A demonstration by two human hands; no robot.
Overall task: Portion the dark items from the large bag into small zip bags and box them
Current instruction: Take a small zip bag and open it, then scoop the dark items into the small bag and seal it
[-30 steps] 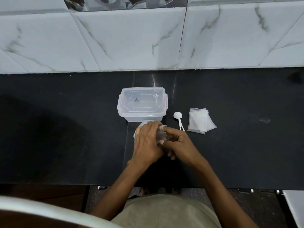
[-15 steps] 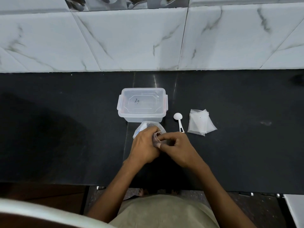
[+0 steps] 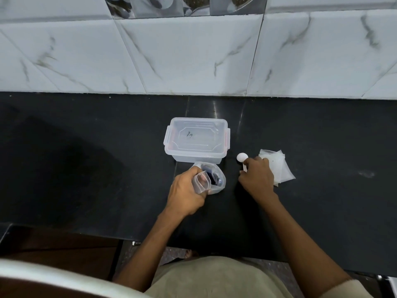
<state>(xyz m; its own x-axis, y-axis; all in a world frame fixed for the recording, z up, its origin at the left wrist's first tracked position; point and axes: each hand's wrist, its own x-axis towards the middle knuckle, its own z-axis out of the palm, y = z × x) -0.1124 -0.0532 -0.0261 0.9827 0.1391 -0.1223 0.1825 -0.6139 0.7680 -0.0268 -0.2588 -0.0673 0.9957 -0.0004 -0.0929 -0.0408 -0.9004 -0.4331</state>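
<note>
Now separated, where half a second ago both worked together at one small zip bag. Left hand: curled around the small zip bag, mouth held open and tilted up, just beside the large bag. Large bag: standing open on the black counter, dark items visible inside, directly in front of the lidded clear box. Right hand: moved right, fingers closing over the handle of the white scoop; firm pinch or mere contact cannot be told. Spare bag stack: partly beneath that hand. Judged meaning: bag opening complete, scooping next, boxing not yet begun. Both forearms extended forward, wrists low over the counter.
</note>
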